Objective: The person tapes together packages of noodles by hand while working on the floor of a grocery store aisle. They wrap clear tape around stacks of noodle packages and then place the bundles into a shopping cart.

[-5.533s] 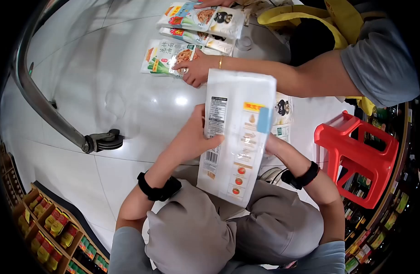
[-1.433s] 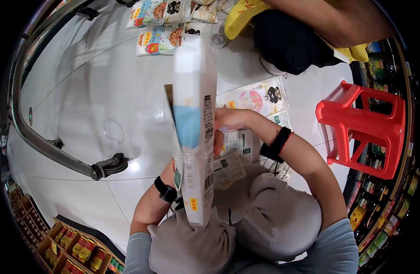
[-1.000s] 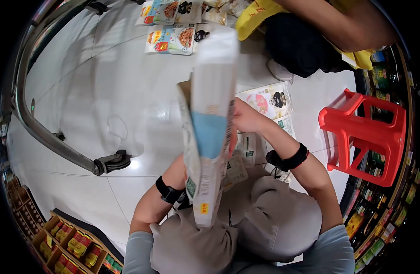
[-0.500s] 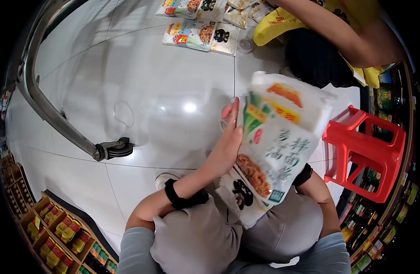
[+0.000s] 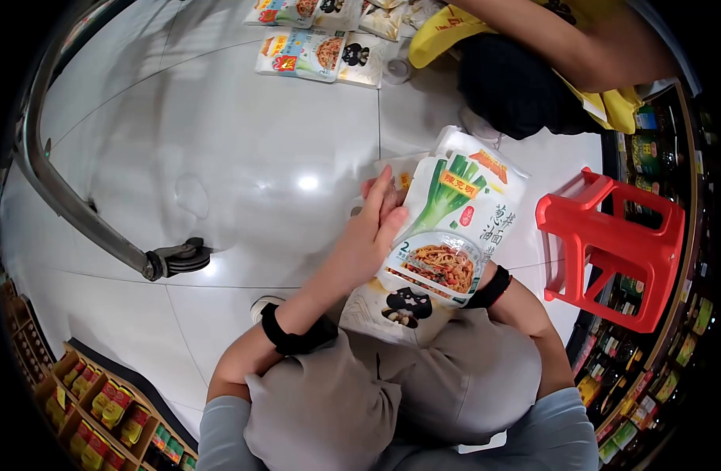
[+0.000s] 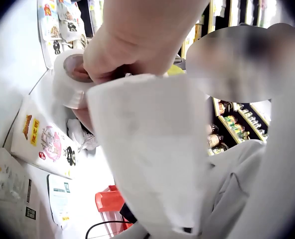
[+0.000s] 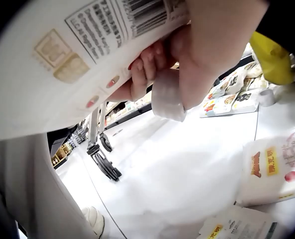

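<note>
Left hand (image 5: 370,235) presses noodle pack (image 5: 447,247), fingers straight. Right hand (image 7: 192,62), behind pack, curls fingers round tape roll (image 7: 168,99). Red stool (image 5: 621,240) stands at floor's (image 5: 243,149) right edge.

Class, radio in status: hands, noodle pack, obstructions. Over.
Left hand holds noodle pack by its edge; right hand mostly behind it. Pack slanted, printed front showing. Tape roll close to hands, possibly in the way.
</note>
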The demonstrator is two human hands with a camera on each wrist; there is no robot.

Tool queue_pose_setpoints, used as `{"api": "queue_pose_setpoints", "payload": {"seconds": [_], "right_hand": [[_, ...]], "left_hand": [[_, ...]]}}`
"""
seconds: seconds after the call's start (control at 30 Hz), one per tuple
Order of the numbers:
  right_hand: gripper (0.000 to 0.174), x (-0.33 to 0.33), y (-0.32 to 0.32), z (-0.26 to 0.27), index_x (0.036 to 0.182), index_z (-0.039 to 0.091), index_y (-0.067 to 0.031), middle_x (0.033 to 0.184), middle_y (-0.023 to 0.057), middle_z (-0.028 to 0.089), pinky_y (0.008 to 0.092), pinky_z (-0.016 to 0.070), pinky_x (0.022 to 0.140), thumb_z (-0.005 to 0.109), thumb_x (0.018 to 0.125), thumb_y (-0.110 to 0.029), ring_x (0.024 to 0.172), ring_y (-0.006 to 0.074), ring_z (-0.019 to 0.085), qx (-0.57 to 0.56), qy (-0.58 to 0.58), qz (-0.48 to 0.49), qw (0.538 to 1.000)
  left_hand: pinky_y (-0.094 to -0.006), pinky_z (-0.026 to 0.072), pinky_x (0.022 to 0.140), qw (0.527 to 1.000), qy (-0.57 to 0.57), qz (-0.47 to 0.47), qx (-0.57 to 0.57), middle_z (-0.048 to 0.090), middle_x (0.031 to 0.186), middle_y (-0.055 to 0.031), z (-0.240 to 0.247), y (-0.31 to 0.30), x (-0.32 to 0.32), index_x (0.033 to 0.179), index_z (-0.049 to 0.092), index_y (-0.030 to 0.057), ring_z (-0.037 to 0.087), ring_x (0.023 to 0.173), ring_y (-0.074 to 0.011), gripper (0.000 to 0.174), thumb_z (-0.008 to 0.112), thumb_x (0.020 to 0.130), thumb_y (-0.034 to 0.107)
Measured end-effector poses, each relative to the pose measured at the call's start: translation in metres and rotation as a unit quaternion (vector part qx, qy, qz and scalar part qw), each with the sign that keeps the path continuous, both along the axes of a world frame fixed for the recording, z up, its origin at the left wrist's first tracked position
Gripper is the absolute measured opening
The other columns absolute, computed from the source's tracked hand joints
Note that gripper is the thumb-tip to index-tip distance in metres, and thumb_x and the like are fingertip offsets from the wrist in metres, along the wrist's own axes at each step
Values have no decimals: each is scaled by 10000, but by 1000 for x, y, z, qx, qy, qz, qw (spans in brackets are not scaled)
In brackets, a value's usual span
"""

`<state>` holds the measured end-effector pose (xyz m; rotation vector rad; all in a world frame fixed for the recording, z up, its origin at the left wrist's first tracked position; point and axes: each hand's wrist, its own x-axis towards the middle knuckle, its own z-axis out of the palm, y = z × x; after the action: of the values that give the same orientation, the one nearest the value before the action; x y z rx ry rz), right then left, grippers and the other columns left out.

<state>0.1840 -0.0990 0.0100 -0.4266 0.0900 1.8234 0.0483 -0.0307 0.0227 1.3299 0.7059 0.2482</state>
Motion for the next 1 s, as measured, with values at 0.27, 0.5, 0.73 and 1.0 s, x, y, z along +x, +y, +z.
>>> {"api": "queue_pose_setpoints", "payload": {"seconds": [0.27, 0.5, 0.73, 1.0], "right_hand": [[453, 2, -3, 21, 1151, 461, -31, 973, 138, 489, 402, 406, 902, 449, 868, -384, 1051, 297, 474, 32, 36, 13, 999], [287, -1, 2, 11, 1044, 460, -38, 1019, 92, 445, 384, 377, 931, 428, 898, -283, 1057, 278, 448, 109, -85, 55, 989], [196, -3, -5, -42, 995, 505, -128, 924, 61, 495, 369, 356, 918, 413, 901, -273, 1075, 229, 355, -2, 55, -56, 997], [270, 8, -6, -29, 1048, 474, -23, 1055, 108, 507, 333, 414, 888, 446, 894, -244, 1038, 233, 467, -63, 0, -108, 992]], "left_hand": [[-292, 458, 764, 972, -142, -38, -186, 509, 1049, -100, 6, -5, -22, 1382, -151, 131, 564, 920, -172, 982, 628, 785, 94], [-296, 484, 702, 943, 262, -137, 154, 530, 1016, -139, 36, 12, -16, 1373, 182, 148, 597, 847, -230, 862, 722, 702, 156], [-321, 483, 740, 798, -71, -102, 590, 564, 984, -132, 17, -24, 4, 1070, 537, -11, 567, 866, -246, 502, 687, 649, 217], [-317, 510, 706, 822, 58, -111, 555, 507, 1043, -193, 37, -28, 37, 1133, 424, -34, 592, 893, -277, 855, 760, 520, 459]]}}
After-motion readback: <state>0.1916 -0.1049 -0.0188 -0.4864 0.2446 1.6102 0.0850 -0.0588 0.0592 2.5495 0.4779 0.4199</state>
